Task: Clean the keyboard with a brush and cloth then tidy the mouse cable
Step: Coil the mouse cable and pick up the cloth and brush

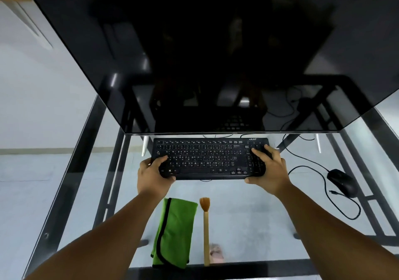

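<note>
A black keyboard [207,159] lies on the glass desk [254,210] just below the monitor. My left hand [154,173] grips its left end, fingers on the keys and thumb at the front edge. My right hand [268,167] grips the right end the same way, over the number pad. A folded green cloth [174,232] with black trim lies near the front edge. Beside it on the right lies a wooden-handled brush [206,225], bristles pointing toward the keyboard. A black mouse [342,182] sits to the right, its cable [343,213] looping loosely across the glass.
A large dark monitor [205,53] overhangs the back of the desk and fills the upper view. Black frame bars [112,172] run under the glass on both sides. The floor and a foot show through the glass near the brush handle.
</note>
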`<state>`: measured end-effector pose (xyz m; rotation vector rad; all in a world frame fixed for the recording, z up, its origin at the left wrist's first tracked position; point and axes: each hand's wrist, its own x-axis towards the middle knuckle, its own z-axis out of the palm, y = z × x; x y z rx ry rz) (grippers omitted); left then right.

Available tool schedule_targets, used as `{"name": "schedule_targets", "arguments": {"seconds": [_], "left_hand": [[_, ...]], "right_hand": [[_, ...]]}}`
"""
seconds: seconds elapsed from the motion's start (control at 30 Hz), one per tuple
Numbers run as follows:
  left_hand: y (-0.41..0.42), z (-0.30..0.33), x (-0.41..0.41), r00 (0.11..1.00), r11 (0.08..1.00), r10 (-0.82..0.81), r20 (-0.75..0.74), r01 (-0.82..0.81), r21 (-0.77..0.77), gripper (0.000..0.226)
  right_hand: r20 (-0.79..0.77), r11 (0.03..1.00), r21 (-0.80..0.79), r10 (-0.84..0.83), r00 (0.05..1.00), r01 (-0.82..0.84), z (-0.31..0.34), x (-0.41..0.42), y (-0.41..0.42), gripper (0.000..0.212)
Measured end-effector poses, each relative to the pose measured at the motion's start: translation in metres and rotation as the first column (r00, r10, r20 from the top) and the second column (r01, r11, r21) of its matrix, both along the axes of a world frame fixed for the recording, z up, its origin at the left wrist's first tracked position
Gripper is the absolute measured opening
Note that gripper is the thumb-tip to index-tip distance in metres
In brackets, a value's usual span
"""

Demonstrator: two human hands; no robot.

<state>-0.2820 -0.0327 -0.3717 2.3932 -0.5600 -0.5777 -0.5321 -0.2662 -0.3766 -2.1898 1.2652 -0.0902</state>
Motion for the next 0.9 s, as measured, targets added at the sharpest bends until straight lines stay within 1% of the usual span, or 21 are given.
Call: {"name": "schedule_targets", "arguments": {"seconds": [0.27, 0.47, 0.7, 0.8, 0.9], "left_hand": [[-0.025, -0.011, 0.02, 1.0, 1.0, -0.008, 0.021, 0.008, -0.002, 0.067], [-0.028, -0.016, 0.026, 1.0, 1.0, -0.003, 0.027, 0.003, 0.014, 0.066], [-0.031, -0.02, 0.027, 0.999, 0.999, -0.029, 0.023, 0.028, 0.038, 0.064], [-0.032, -0.019, 0.023, 0.997, 0.995, -0.062, 0.043, 0.059, 0.086, 0.064], [-0.031, -0.018, 0.02, 0.991, 0.979, -0.108, 0.073, 0.093, 0.183, 0.066]], "right_hand": [[0.032, 1.0, 0.006, 0.005, 0.999, -0.006, -0.006, 0.016, -0.026, 0.098], [0.044, 1.0, 0.003, 0.011, 0.999, -0.011, -0.011, 0.024, -0.031, 0.095], [0.01, 1.0, -0.012, 0.009, 1.0, -0.009, -0.013, 0.027, -0.028, 0.094], [-0.031, 1.0, -0.009, 0.02, 0.999, -0.021, -0.011, 0.028, -0.027, 0.095], [-0.08, 1.0, -0.023, 0.016, 0.997, -0.018, -0.01, 0.026, -0.024, 0.099]]}}
